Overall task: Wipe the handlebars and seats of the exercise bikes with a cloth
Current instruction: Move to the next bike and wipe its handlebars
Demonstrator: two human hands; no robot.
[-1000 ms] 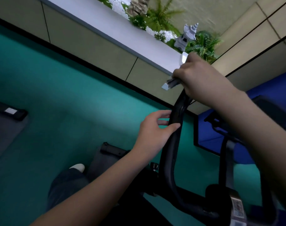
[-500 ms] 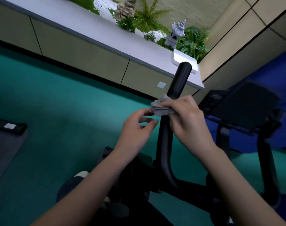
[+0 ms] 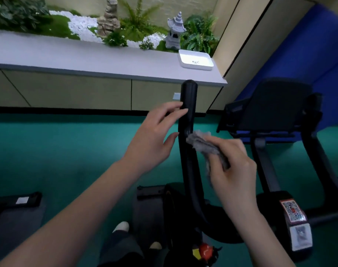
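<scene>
The black handlebar (image 3: 186, 160) stands almost upright, its long axis running up toward the counter (image 3: 87, 60). The grey cloth (image 3: 201, 141) touches its right side near the middle, bunched in the curled fingers of the right hand (image 3: 235, 166). The left hand (image 3: 154, 139) is spread loose, fingertips at the bar higher up. The wipe, I think, must follow the bar's length.
</scene>
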